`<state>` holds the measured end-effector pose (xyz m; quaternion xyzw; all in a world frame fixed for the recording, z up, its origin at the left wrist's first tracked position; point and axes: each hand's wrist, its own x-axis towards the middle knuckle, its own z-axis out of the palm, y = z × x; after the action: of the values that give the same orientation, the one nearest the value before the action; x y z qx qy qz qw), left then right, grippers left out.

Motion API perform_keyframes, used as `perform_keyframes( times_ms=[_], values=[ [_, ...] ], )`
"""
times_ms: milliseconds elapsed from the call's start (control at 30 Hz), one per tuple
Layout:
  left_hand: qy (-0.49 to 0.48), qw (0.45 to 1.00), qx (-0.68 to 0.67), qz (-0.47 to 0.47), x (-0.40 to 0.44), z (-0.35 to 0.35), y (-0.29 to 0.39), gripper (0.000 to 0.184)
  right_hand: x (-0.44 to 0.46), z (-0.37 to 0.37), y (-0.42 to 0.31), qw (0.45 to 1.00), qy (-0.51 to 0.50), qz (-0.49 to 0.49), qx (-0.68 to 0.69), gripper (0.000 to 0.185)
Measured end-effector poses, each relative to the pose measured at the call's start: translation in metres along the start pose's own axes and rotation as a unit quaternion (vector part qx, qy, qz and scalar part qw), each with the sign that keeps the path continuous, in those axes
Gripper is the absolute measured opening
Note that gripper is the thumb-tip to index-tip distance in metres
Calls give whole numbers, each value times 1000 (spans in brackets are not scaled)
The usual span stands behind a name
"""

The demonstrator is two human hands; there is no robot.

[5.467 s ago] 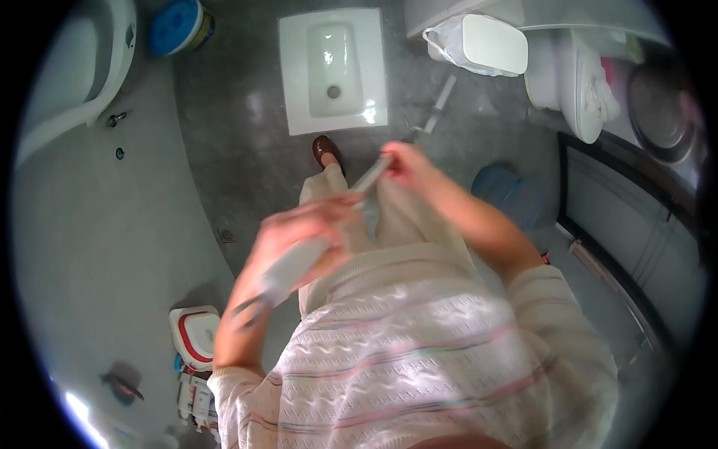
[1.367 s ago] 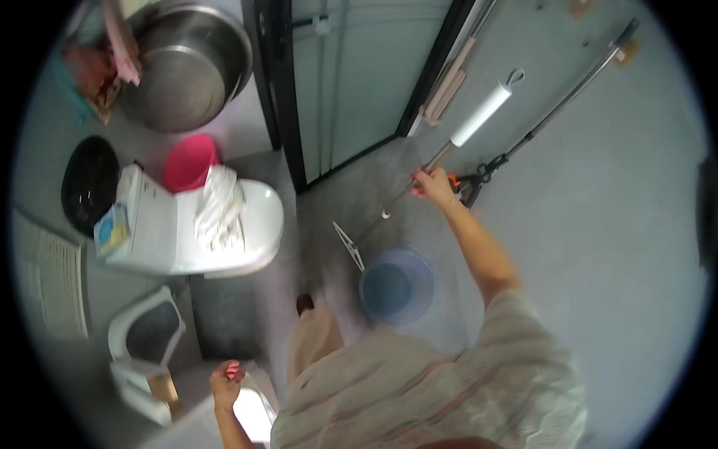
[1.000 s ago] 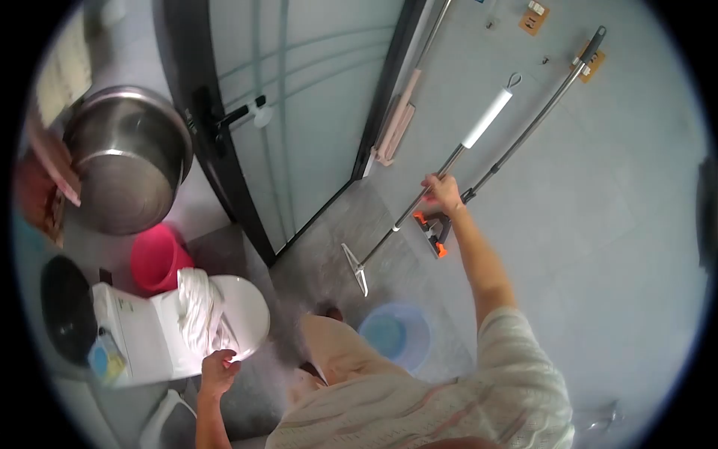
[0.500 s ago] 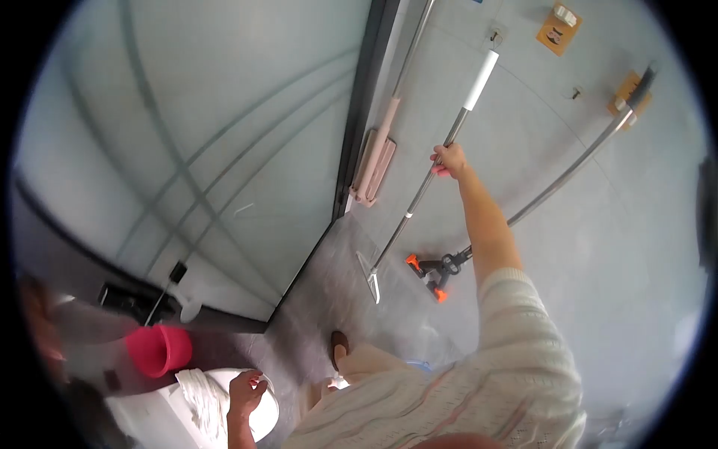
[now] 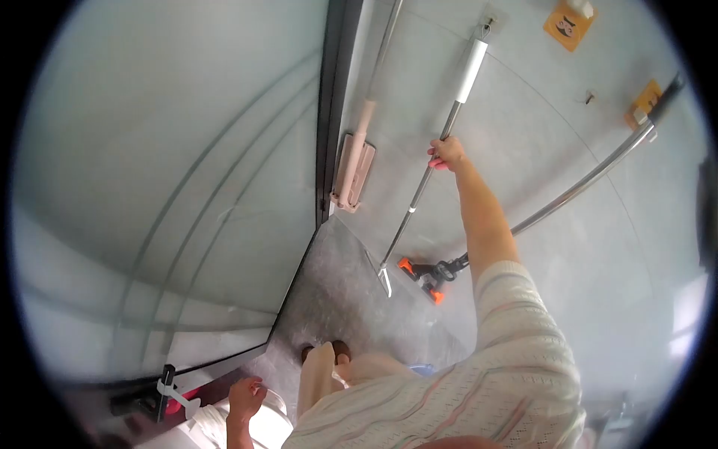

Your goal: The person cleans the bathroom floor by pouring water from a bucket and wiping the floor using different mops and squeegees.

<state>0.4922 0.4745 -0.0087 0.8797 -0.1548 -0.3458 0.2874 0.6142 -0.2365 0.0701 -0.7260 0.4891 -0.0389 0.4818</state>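
Note:
My right hand (image 5: pixel 447 153) is wrapped round the metal pole of a long-handled squeegee (image 5: pixel 422 187) by the wall. This tool has a white grip at the top and a narrow, light-coloured triangular head down at the floor. Its hanging loop meets a small wall hook (image 5: pixel 489 21); whether it bears weight there I cannot tell. Low on the left, my left hand (image 5: pixel 245 398) is loosely curled with nothing visible in it, above a white round-rimmed container (image 5: pixel 277 408) and white cloth (image 5: pixel 206 426).
A pink flat mop (image 5: pixel 355 168) leans in the corner beside the frosted glass door (image 5: pixel 187 150). To the right, a tool with a curved metal pole (image 5: pixel 583 183) and orange-tipped head stands against the wall. Orange hook plates (image 5: pixel 570 26) are on the wall. A red bucket (image 5: pixel 176 404) is partly hidden.
The squeegee's top loop has come up to the wall hook, and its head has shifted slightly right. My view has turned, so the door covers more of the red bucket. My right hand keeps its grip.

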Motion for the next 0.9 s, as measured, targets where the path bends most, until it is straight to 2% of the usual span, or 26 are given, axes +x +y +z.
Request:
perform_keyframes(
  times_ms=[33,67,133,167,200,233,267,300,333,367,433,467,567,667,700,767,833,867,900],
  values=[
    [-2,1000,-11,4,0,-1,-8,24,0,1,8,1000,-6,16,0,30],
    [-4,1000,-22,8,4,0,-14,23,5,-2,15,1000,-14,-8,-22,31],
    [-13,985,135,109,37,2,-6,20,30,-8,27,996,-32,-56,-65,34],
    [-105,989,99,19,41,-12,5,19,15,-9,33,990,-59,-43,-117,41],
    [-105,985,133,32,50,-16,12,20,6,-15,38,979,-93,-9,-179,48],
    [-73,989,123,43,58,-17,21,19,18,-27,58,933,-90,-15,-349,46],
    [-48,996,66,24,66,-6,4,22,-11,-38,62,847,-16,-163,-506,39],
    [-57,998,30,5,72,-4,3,25,-37,-61,75,808,-63,-201,-549,34],
    [-78,997,-10,-3,76,-5,7,26,-74,-71,74,728,-73,-109,-673,31],
    [-61,997,-23,34,78,-1,15,25,-99,-90,77,664,-92,-102,-735,25],
    [-100,992,40,64,92,9,11,25,-131,-110,70,608,-59,-21,-792,19],
    [-112,990,51,71,95,14,16,25,-133,-126,83,580,-72,-80,-807,19],
    [-145,984,53,87,101,35,34,25,-107,-165,109,488,-68,-33,-870,19],
    [-160,980,54,104,98,52,55,25,-134,-156,97,508,-103,-37,-855,22],
    [-161,979,57,109,97,52,54,25,-150,-135,103,434,-156,-9,-887,34],
    [-174,979,47,95,103,41,25,25,-174,-75,119,523,-124,-15,-843,20],
    [-199,977,-7,83,126,44,-32,25,-178,-30,131,552,-132,-31,-823,20],
    [-217,971,11,103,140,41,-65,26,-181,-3,135,566,-135,-38,-812,21],
    [-233,964,29,124,149,38,-95,26,-189,24,138,581,-118,-2,-805,22]
  ],
)
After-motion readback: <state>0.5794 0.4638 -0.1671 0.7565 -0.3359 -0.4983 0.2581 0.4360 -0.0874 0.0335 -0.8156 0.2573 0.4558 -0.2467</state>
